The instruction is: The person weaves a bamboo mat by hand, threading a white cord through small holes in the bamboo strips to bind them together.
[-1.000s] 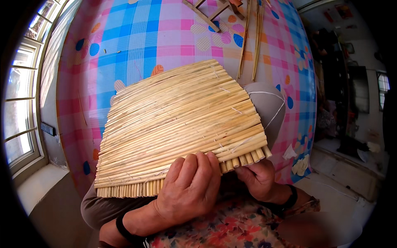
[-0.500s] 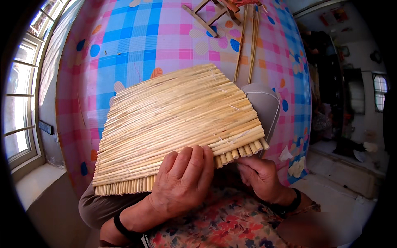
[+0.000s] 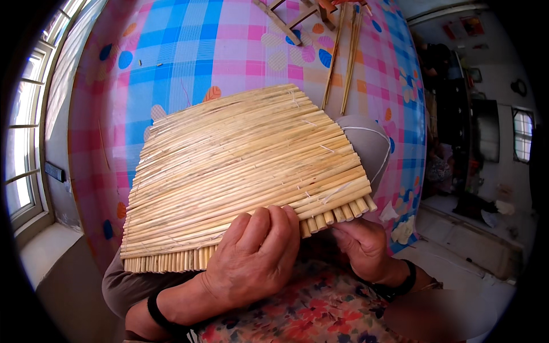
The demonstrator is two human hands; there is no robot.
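A mat of pale straw-coloured stalks (image 3: 246,154), stitched side by side with white thread, rests tilted across my lap. Below its near edge a second layer of stalk ends, set crosswise, shows. My left hand (image 3: 251,246) is closed over the near edge, fingers curled on top. At the near right corner my right hand (image 3: 363,243) is closed, its fingertips under the stalk ends; whatever they pinch is hidden. A white string (image 3: 384,137) loops from the mat's right side over my knee (image 3: 366,146) and down.
A checked, flowered cloth (image 3: 177,46) in pink and blue spreads beyond the mat. Several long stalks (image 3: 347,63) lie on it at far right, beside a wooden frame (image 3: 291,20). A barred window (image 3: 26,131) is on the left; dark furniture (image 3: 452,114) stands at right.
The view has shifted slightly. Both hands keep their places on the mat, and the right fingers sit a little further under the corner.
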